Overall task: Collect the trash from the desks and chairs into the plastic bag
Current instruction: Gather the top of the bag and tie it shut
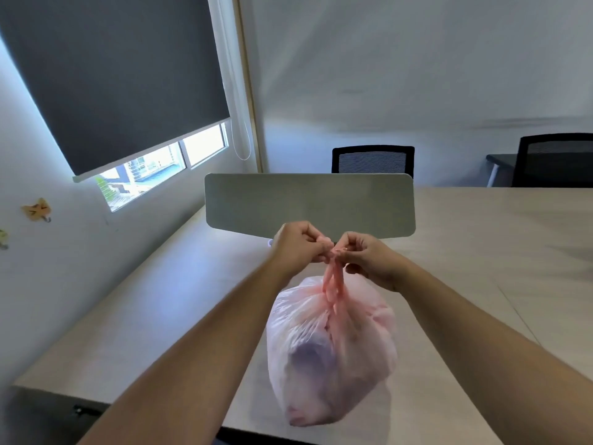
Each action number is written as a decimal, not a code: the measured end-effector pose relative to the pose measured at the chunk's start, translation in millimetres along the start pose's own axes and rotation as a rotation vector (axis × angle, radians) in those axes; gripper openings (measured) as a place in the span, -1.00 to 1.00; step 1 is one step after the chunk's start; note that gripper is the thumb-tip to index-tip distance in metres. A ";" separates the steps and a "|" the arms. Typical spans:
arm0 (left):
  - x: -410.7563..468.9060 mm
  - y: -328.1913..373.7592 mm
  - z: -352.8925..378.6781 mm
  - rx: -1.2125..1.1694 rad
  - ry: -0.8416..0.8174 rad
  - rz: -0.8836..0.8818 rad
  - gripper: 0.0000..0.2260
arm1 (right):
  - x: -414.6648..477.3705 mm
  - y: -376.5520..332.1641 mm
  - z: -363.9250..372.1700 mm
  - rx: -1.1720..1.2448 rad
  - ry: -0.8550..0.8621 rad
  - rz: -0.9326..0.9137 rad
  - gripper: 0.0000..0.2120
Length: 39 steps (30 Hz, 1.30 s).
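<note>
Head view: two hands, left hand (296,247) and right hand (369,260), pinch one plastic bag (330,351).

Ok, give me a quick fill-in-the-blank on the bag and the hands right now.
1. The plastic bag is ____ in colour.
2. The left hand and the right hand both pinch the bag's twisted ____.
3. Beyond the desk stand ____ black chairs.
Missing words: pink; handles; two.
</note>
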State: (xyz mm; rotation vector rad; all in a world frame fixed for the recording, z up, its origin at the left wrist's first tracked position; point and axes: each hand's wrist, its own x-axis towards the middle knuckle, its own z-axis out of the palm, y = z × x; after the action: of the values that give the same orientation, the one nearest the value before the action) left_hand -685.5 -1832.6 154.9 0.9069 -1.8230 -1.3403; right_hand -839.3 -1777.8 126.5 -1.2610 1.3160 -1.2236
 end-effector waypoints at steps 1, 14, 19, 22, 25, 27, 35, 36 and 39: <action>-2.6 0.4 0.0 0.003 0.012 0.006 -0.83 | -0.1 -1.6 0.9 0.045 -0.001 -0.005 -0.79; -49.2 -15.0 35.7 0.529 0.051 -0.021 -0.76 | -24.4 -51.7 6.2 -0.014 -0.137 -0.250 -0.80; -71.3 -5.7 -6.8 0.420 0.509 -0.072 -0.64 | -23.7 -54.2 14.2 -0.240 0.112 -0.332 -0.81; -96.3 -1.5 -53.1 0.146 0.838 -0.205 -0.70 | -25.3 -57.3 31.4 -0.389 0.351 -0.400 -0.88; -147.9 7.2 -97.5 -0.162 1.069 -0.214 -0.74 | -28.7 -58.9 70.3 -0.221 0.206 -0.416 -0.75; -181.4 13.2 -118.2 -0.291 1.171 -0.235 -0.81 | -31.1 -54.9 101.9 -0.048 -0.073 -0.224 -0.63; -323.3 4.9 -191.8 -0.461 1.340 -0.324 -0.76 | -72.8 -69.8 263.7 0.234 -0.868 0.118 -0.46; -335.6 0.9 -199.4 -0.423 1.338 -0.345 -0.74 | -76.6 -73.8 282.0 0.219 -0.896 0.131 -0.41; -364.1 -9.9 -219.4 -0.294 1.256 -0.447 -0.69 | -79.5 -75.6 336.5 0.143 -0.951 0.201 -0.30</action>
State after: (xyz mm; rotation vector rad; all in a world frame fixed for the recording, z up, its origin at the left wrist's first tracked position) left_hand -310.1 -1632.9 150.7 1.5406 -0.4663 -0.8391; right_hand -493.0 -1718.7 169.0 -1.3098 0.6115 -0.4331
